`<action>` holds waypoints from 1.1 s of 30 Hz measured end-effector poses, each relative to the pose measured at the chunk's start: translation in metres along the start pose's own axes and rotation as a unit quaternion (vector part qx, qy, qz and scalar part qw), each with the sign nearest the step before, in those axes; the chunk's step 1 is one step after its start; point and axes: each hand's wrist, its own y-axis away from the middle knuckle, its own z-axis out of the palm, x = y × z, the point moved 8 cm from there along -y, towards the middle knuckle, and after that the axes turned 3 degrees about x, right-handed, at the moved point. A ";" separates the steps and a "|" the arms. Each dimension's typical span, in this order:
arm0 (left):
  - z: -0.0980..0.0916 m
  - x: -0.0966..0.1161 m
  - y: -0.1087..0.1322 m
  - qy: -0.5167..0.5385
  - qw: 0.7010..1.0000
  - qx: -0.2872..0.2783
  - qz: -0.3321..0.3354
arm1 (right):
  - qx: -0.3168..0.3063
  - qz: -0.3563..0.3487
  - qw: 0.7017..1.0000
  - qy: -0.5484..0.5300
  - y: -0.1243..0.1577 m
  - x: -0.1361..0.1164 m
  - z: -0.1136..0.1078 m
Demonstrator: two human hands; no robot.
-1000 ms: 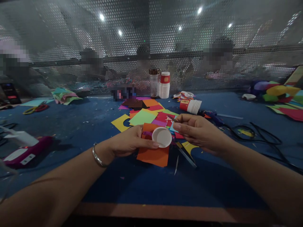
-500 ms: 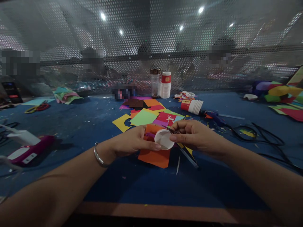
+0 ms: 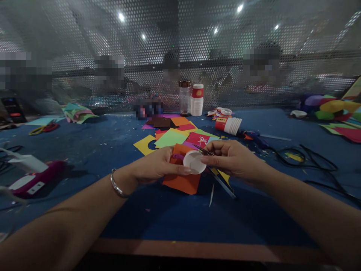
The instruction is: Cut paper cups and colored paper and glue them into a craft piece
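My left hand (image 3: 153, 167) is closed on a small white paper cup (image 3: 194, 162) wrapped in orange paper, its open mouth facing me. My right hand (image 3: 229, 158) is closed in a pinch at the cup's right rim and holds a thin dark tool (image 3: 203, 151), which looks like small scissors, over the cup. Both hands hover just above an orange sheet (image 3: 182, 182) on the blue table (image 3: 158, 214). A silver bracelet (image 3: 116, 185) sits on my left wrist.
Coloured paper sheets (image 3: 170, 138) lie spread behind my hands. Farther back stand a clear jar (image 3: 184, 98), a cup stack (image 3: 196, 101) and a fallen cup stack (image 3: 229, 125). A glue gun (image 3: 255, 137) with black cable lies right; a pink device (image 3: 35, 178) and scissors (image 3: 42, 129) left. Mesh screen behind.
My right hand has come in from the right and closed on the cup's rim with the thin tool. The cup and left hand have risen slightly.
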 end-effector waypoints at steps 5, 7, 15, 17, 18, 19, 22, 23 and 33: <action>0.002 -0.009 -0.001 0.019 1.000 -0.014 -0.007 | 0.020 0.001 1.000 0.020 0.000 -0.003 -0.002; 0.000 -0.014 -0.001 0.029 0.999 -0.004 -0.013 | 0.025 -0.002 0.999 0.025 0.001 -0.003 -0.003; 0.008 -0.019 0.001 0.156 0.986 0.017 -0.051 | 0.042 -0.011 0.999 0.011 0.002 -0.005 -0.006; 0.007 -0.018 0.001 0.191 0.979 0.044 -0.050 | 0.044 -0.007 0.999 0.007 0.002 -0.005 -0.006; 0.006 -0.019 0.000 0.207 0.975 0.062 -0.056 | 0.045 -0.005 0.999 0.007 0.002 -0.005 -0.006; 0.005 -0.021 -0.001 0.224 0.969 0.083 -0.063 | 0.045 -0.004 0.999 0.007 0.003 -0.005 -0.006; 0.003 -0.028 -0.002 0.258 0.952 0.137 -0.087 | 0.046 -0.006 0.999 0.005 0.002 -0.004 -0.006; 0.002 -0.029 -0.002 0.260 0.950 0.149 -0.090 | 0.048 -0.008 0.999 0.003 0.002 -0.003 -0.006; 0.007 -0.030 -0.004 0.268 0.947 0.162 -0.065 | 0.070 -0.019 0.996 0.042 0.000 -0.006 -0.009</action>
